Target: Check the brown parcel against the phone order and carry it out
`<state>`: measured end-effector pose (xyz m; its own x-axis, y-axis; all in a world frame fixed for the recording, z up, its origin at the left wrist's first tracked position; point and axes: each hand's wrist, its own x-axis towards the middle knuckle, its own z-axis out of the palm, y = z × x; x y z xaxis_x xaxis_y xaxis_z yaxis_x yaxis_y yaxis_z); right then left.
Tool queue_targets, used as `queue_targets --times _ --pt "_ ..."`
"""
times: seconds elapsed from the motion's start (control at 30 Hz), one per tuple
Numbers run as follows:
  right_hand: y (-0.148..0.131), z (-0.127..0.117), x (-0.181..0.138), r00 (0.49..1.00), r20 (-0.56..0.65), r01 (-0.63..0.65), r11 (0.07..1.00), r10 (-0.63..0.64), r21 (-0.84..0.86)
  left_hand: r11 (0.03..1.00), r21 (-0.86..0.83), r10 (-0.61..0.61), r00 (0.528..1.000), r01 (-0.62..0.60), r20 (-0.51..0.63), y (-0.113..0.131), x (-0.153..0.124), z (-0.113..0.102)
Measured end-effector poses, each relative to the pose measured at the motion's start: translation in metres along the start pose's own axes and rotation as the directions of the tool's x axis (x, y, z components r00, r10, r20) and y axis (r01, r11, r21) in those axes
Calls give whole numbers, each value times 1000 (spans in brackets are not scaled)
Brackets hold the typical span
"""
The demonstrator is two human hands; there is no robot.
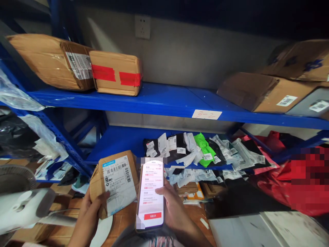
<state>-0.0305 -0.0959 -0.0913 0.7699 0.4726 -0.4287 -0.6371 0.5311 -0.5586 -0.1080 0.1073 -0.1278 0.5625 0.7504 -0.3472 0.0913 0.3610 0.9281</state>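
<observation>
A brown cardboard box (pixel 117 185) with a white shipping label facing up is gripped along its lower left side by my left hand (pixel 92 206). Right beside it, my right hand (pixel 173 202) holds a smartphone (pixel 150 195), its thumb resting on the lit screen. The screen shows a list of entries and a red button at the bottom. Both things are held close together in front of the lower shelf. My right fingers are largely hidden behind the phone.
Blue shelving (pixel 159 99) spans the view. Taped cartons (pixel 115 73) stand at upper left, more boxes (pixel 280 92) at right. Several labelled parcel bags (pixel 180 147) line the lower shelf. A white fan (pixel 23 206) is at lower left, a red bag (pixel 277 185) at right.
</observation>
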Motion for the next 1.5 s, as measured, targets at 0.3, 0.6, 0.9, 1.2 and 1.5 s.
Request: queue_targets --times 0.3,0.6,0.9,1.2,1.5 --pt "8 -9 9 996 36 -77 996 76 43 997 -40 -64 998 64 1 3 -6 3" --pt "8 -4 5 999 35 -16 1000 15 23 999 -10 -33 999 34 16 -5 0 -7" --pt "10 -4 2 992 128 7 996 5 -90 993 -87 -75 997 74 -8 5 -11 0" --pt "13 -3 -1 999 35 -31 999 31 -16 995 -87 -57 998 57 0 4 -11 -1" --pt "14 -6 1 994 67 -81 997 80 2 994 -87 -67 998 65 -18 9 -17 2"
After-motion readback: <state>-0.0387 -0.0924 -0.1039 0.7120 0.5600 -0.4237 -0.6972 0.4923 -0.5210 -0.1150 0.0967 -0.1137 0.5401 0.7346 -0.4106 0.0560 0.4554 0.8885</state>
